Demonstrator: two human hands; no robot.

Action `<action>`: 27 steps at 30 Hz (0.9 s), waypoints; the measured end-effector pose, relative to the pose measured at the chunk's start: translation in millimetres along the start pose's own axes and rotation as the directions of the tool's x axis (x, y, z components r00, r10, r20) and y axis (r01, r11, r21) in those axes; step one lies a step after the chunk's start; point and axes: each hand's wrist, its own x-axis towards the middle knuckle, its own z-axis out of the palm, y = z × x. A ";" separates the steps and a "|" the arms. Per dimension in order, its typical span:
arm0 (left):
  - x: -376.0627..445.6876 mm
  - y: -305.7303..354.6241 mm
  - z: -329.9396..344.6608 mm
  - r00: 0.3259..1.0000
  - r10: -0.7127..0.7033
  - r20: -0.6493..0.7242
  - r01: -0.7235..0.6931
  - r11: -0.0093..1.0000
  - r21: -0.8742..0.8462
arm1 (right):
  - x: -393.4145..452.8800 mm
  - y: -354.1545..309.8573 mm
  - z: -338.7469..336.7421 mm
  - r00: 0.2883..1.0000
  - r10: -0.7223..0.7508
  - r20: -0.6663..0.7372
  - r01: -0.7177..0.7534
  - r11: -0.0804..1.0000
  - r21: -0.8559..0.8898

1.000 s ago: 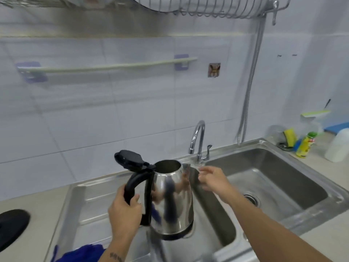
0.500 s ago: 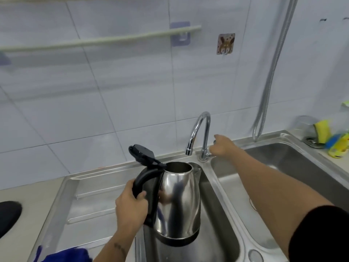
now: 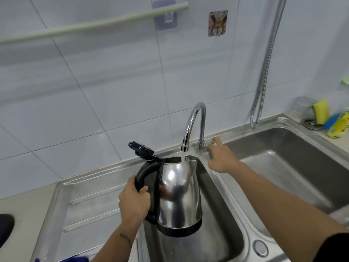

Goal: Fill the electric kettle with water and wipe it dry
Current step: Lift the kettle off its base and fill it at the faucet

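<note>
Water now runs from the tap where half a second ago the spout was dry, and the kettle has come up under it, its open mouth catching the stream at the rim; the black lid stands hinged back at 11 o'clock from the mouth; the left hand is wrapped tight round the black handle, at 9 o'clock from the steel body, holding the kettle upright above the left basin of the sink; the right hand sits at the tap's base, at 3 o'clock from the spout, fingers loosely spread with the forefinger and thumb at the small lever, though whether they pinch it I cannot tell; a blue cloth peeks in at 7 o'clock on the draining board; a yellow sponge leans at 2 o'clock beside the right basin.
</note>
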 end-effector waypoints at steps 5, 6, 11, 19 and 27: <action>2.0 -4.5 -0.2 0.999 0.017 0.031 -0.015 0.999 -0.047 | -1.0 1.9 -6.7 1.000 0.005 0.018 -0.005 1.000 0.010; 2.4 -6.9 -1.8 0.999 0.023 0.034 -0.021 0.998 -0.064 | -0.8 1.1 -7.6 1.000 0.015 0.012 -0.015 1.000 0.008; 10.2 -26.6 -17.6 0.992 0.101 0.072 -0.087 0.980 -0.178 | -5.4 -3.2 3.9 0.998 0.062 0.002 -0.062 0.997 -0.042; 13.4 -36.3 -36.6 0.980 0.167 0.110 -0.127 0.946 -0.300 | -5.2 -7.6 6.1 0.991 0.110 0.072 -0.099 0.985 -0.141; -3.1 -14.5 -24.7 0.986 0.165 0.004 -0.159 0.959 -0.233 | -11.8 2.2 18.7 0.999 0.023 -0.049 -0.031 0.985 -0.167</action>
